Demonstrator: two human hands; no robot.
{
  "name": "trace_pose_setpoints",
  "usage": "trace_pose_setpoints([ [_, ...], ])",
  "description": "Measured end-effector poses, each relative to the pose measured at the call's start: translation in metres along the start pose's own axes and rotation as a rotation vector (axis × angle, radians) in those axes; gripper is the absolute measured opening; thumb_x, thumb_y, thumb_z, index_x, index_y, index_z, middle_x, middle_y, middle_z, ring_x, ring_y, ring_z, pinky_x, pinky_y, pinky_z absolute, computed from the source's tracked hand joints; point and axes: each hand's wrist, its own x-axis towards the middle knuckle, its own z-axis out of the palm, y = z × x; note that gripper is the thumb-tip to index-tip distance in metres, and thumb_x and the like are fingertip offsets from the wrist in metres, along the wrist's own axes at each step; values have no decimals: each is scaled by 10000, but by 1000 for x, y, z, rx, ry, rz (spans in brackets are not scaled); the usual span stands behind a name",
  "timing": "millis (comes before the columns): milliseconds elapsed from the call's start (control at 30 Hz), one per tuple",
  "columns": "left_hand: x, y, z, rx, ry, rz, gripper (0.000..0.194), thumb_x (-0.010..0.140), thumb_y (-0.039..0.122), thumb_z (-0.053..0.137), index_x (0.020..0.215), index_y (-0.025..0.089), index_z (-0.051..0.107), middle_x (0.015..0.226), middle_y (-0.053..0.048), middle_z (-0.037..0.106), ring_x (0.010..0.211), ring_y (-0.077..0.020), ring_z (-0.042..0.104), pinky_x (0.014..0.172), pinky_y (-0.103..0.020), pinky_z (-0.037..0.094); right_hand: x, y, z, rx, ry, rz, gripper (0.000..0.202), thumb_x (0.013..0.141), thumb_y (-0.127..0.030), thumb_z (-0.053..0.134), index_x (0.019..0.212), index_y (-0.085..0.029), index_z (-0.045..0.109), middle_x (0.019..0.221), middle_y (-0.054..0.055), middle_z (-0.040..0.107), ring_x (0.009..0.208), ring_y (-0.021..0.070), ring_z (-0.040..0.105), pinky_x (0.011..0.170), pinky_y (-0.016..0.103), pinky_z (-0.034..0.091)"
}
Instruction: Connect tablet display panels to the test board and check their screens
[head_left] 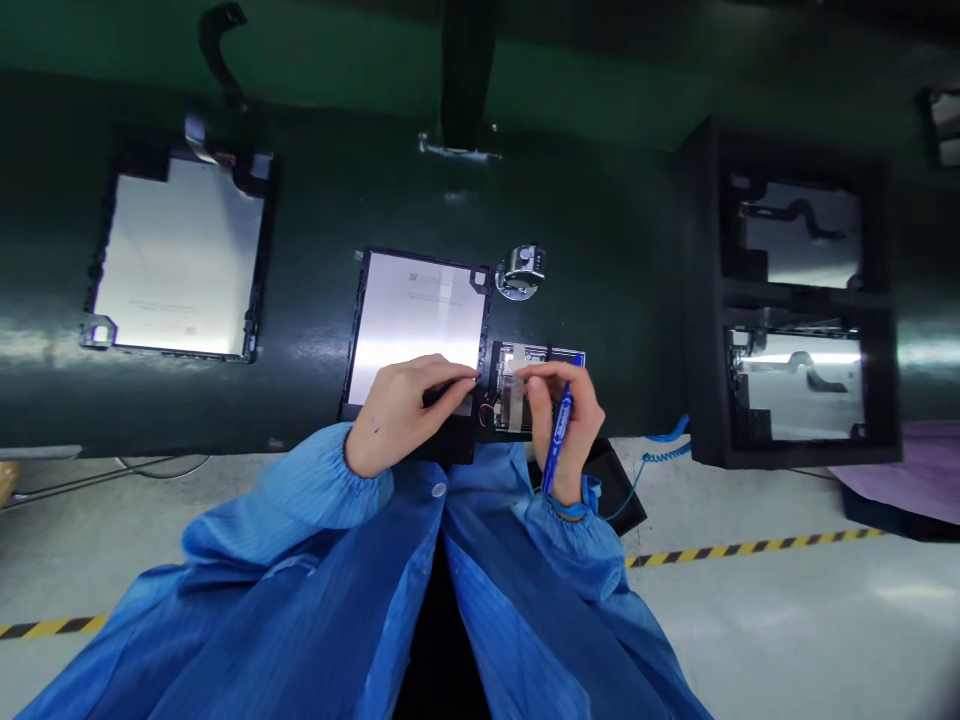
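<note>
Circuit unit (506, 360) lies on the dark bench (315, 250) in front of the person, its lower right part hidden by the right hand (576, 415). A pale strip (516, 408) runs across its exposed side; glare and small scale blur the finer parts. The right thumb and index finger are bent close together over the unit, with a narrow gap between them; whether they pinch the strip's upper end cannot be told. The same hand grasps a blue pen (556, 440) slantwise against the palm, its upper end partly covered by fingers.

Just left of the unit lies a silver-backed panel (420, 320), its lower part covered by the left hand (405, 405). The left thumb and index finger meet at the panel's right edge; anything between them is too small to make out, and the other fingers are mostly hidden.

Beyond the unit stands a shiny metal piece (525, 268). Farther left lies another silver panel (180, 260); well to the right, a black rack (707, 290) holds two more. At the far right, a dark-edged object (946, 128) is cut off.
</note>
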Motion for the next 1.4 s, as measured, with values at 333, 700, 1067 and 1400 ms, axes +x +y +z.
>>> trace_pose_setpoints([
  [333,1,-2,6,38,81,126,196,908,120,609,1036,176,746,1008,-69,739,920,-184,693,820,-322,569,4,-12,14,159,-203,162,207,828,-260,745,868,-246,543,842,-39,642,709,105,638,685,270,542],
  [700,15,-6,17,221,45,215,101,873,159,675,932,177,755,871,-34,727,730,-147,673,630,-257,531,18,12,0,21,-37,125,173,880,-340,682,881,-251,534,769,-50,611,631,102,611,625,267,529],
  [1067,16,-13,25,333,-20,213,136,877,141,636,921,167,762,891,-53,699,749,-167,667,633,-278,533,16,25,-2,14,-36,116,171,896,-366,660,891,-251,534,813,-44,616,661,107,603,646,275,519],
  [1400,16,-10,25,310,-27,194,131,852,105,664,924,131,770,880,-62,685,726,-167,665,618,-273,523,16,26,-3,-24,-45,89,153,913,-354,637,896,-262,517,828,-38,617,669,106,610,651,267,529],
])
